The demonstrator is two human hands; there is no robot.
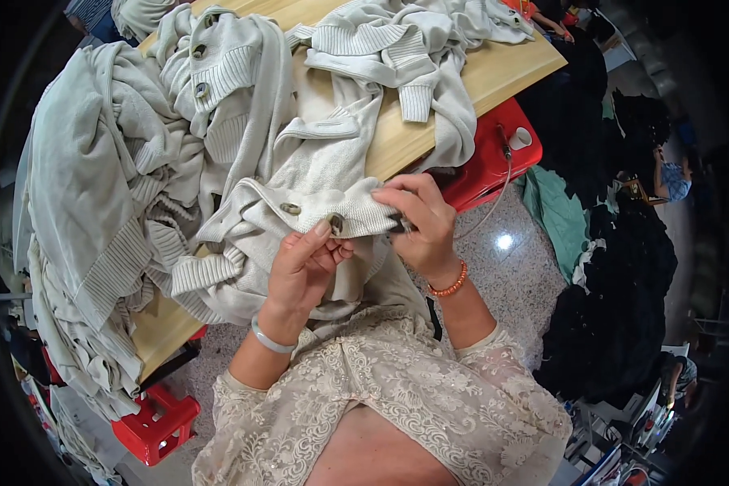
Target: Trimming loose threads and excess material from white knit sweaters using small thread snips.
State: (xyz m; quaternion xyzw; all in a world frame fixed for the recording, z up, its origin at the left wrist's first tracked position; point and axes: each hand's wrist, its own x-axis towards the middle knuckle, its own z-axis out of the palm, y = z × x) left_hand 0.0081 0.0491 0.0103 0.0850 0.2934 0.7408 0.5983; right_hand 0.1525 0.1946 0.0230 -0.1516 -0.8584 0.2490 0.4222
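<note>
A cream knit cardigan (316, 166) hangs over the table edge toward my lap. Its button band is stretched between my two hands, with brown buttons on it. My left hand (306, 263) is closed on the band's lower edge, thumb on top beside a dark button (336, 223). Farther right, my right hand (423, 225) pinches the end of the band between thumb and bent fingers. A small dark thing shows at those fingertips; whether it is a button or a tool I cannot make out.
More cream knitwear (81, 162) is heaped on the wooden table (510, 69) at left and back. A red stool (482, 162) at right bears a white cup (520, 138) and a cable. Another red stool (155, 425) stands lower left. Green cloth (555, 211) and dark fabric (607, 316) lie right; other people work beyond.
</note>
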